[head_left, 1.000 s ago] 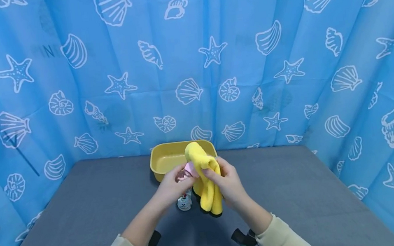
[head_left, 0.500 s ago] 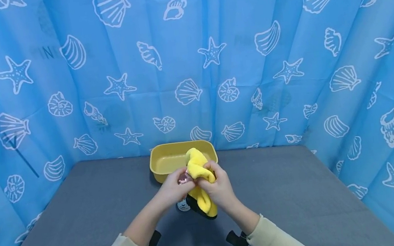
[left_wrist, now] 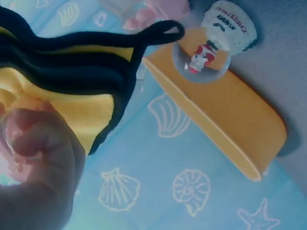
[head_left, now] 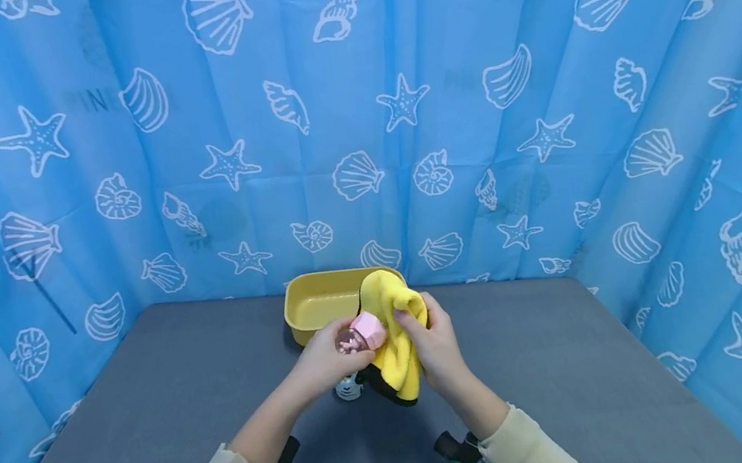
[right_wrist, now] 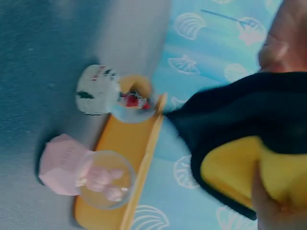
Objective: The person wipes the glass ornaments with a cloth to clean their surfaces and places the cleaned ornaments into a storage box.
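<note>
Toward the table's (head_left: 536, 366) far edge, left hand (head_left: 326, 359) grips globe (head_left: 368, 330), right hand (head_left: 440, 341) pinches cloth (head_left: 397, 361) (likely wiping; next, turning seems needed).

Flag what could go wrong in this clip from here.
Held sideways, the pink-based snow globe might slip from the left hand. The yellow cloth, draping loosely from the right hand, could brush and tip the Christmas snow globe standing on the table.
</note>
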`<state>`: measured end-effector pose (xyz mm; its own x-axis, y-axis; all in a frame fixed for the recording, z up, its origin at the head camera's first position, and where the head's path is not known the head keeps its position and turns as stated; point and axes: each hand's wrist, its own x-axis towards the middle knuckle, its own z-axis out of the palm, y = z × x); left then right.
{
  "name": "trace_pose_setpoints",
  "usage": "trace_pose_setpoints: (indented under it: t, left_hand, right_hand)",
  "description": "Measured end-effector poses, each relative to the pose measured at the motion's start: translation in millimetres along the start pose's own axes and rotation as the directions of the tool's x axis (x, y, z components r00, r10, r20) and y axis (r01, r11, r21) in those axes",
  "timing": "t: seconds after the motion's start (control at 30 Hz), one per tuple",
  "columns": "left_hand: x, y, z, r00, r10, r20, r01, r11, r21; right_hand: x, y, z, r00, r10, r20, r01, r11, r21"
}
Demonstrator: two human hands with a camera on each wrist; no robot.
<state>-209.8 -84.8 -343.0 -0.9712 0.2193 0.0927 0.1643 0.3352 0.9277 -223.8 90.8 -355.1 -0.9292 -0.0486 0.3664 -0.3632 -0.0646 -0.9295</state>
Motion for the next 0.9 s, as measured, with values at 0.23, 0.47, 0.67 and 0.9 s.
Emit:
trace_pose_setpoints:
  t: [0.23,0.47,0.67,0.9]
  left_hand:
    - [0.8,-1.8,2.6,0.997,0.079,-0.016,-0.077,0.993,0.095]
    - [0.0,-5.7,6.2,0.987,0.163,-0.012,-0.157,0.969,0.192]
    - [-0.8,-11.5,9.3,0.979,0.188,-0.073,-0.173,0.970,0.170]
    - [0.8,-14.6,9.5,0.997,0.064,-0.052,-0.068,0.995,-0.078]
  right_hand:
    - [-3,-7,2.9,0.981,-0.013,0.192,0.040,0.990,-0.138]
    - [-1,1,9.5,0.979,-0.120,0.166,0.167,0.939,-0.301]
    - [-2,8,10.0,0.987,-0.152,0.043,0.158,0.955,-0.249]
    - [-4,13,12.3,0.990,-0.125,-0.058,0.113,0.978,-0.173]
